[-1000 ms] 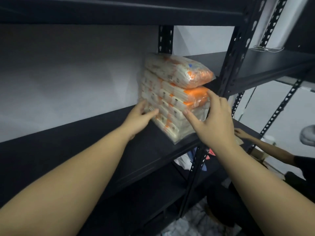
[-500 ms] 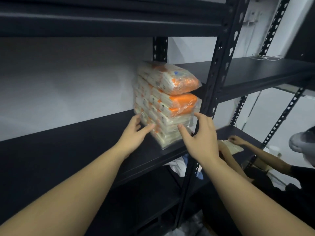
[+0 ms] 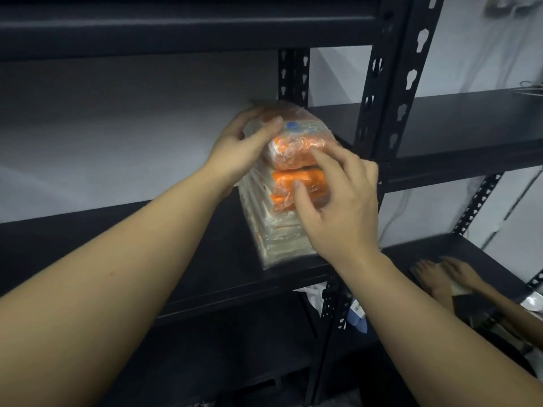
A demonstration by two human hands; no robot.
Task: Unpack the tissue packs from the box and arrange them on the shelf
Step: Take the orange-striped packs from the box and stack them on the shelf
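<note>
the left hand's fingers [image 3: 258, 133] curl over the far left end of the top tissue pack [image 3: 296, 142], thumb lying along its near face, so the left hand [image 3: 238, 154] is grasping that pack. the right hand's fingers [image 3: 326, 160] are spread and fairly straight, tips pressing the crinkled orange end of the same pack, the thumb touching the orange pack below; the right hand [image 3: 343, 207] pushes rather than clasps. the top pack sits on a stack of tissue packs [image 3: 276, 224] that stands on the middle shelf [image 3: 147, 245], near its right end, just left of the black upright post [image 3: 382, 113]. the pack's long axis seems to run from the near orange end back toward the wall, tilted a little to the left. it lies directly under both sets of fingers, the left hand at its far side, the right at its near end. squaring it probably means nudging the near end in line with the stack. another person's hands [image 3: 440, 274] work on a lower shelf at the right.
</note>
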